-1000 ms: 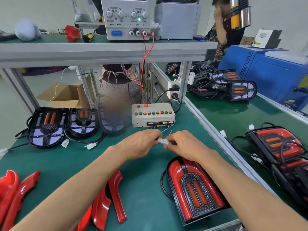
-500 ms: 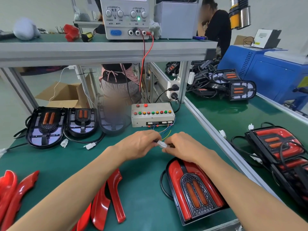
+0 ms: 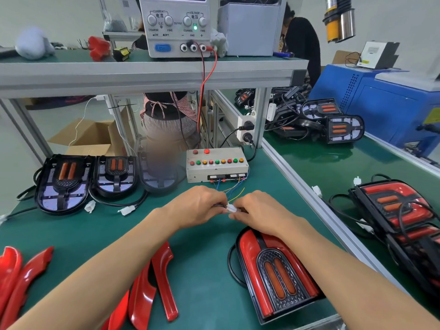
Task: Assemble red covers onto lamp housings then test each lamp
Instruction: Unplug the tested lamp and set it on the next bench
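Left hand: my left hand [image 3: 200, 206] pinches the coloured test wires [image 3: 234, 192] in front of the button test box [image 3: 217, 165], fingers curled tight.
Right hand: my right hand [image 3: 256, 211] pinches the white connector [image 3: 231, 208], meeting the left hand's fingertips.
Lamp: the red-covered lamp [image 3: 276, 272] lies on the green mat [image 3: 202, 282], nearer me than the box, under my right wrist.
Covers: loose red covers [image 3: 152, 287] lie nearer me, left of the box.
Housings: bare lamp housings [image 3: 64, 182] sit left of the box.
Supply: the power supply [image 3: 177, 25] stands on the shelf above the box.
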Demonstrator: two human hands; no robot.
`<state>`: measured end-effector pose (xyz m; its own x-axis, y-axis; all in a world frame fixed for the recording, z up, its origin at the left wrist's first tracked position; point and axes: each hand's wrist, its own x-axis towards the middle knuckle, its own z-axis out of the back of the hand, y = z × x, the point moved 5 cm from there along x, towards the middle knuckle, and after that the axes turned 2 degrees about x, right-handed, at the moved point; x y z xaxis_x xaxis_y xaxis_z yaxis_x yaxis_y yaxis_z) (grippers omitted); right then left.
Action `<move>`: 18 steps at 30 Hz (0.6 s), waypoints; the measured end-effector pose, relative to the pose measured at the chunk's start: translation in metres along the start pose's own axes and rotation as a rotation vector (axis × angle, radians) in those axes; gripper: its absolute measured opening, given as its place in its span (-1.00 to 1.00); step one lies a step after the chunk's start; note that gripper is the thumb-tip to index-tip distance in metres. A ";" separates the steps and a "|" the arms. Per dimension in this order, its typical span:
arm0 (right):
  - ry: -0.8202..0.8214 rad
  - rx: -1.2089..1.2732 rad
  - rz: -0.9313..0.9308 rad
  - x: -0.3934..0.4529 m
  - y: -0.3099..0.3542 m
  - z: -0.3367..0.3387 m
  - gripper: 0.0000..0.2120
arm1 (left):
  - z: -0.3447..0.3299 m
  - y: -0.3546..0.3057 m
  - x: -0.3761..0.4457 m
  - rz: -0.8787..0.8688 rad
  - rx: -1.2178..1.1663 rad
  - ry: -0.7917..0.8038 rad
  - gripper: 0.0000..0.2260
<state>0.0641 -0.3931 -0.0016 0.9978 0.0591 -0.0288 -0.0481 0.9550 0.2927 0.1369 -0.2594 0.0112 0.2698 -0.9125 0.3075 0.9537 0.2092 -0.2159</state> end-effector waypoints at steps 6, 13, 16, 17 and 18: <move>0.012 -0.069 0.016 0.000 0.004 0.000 -0.57 | 0.001 -0.004 0.008 -0.069 0.030 0.049 -0.82; 0.010 -0.096 0.039 0.001 0.006 -0.003 -0.52 | -0.007 -0.004 0.004 -0.083 0.009 0.045 -0.81; 0.003 -0.086 0.030 0.002 0.004 -0.003 -0.54 | -0.006 -0.003 0.002 -0.075 -0.008 0.016 -0.81; -0.001 -0.054 0.019 0.001 0.003 -0.003 -0.57 | -0.004 -0.003 0.002 -0.076 -0.009 0.014 -0.82; -0.001 -0.011 0.013 -0.001 0.002 -0.003 -0.61 | -0.003 -0.004 0.003 -0.081 0.000 0.020 -0.82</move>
<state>0.0629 -0.3907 -0.0038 0.9972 0.0709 -0.0247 -0.0610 0.9572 0.2828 0.1337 -0.2636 0.0097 0.1890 -0.9333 0.3054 0.9723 0.1343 -0.1915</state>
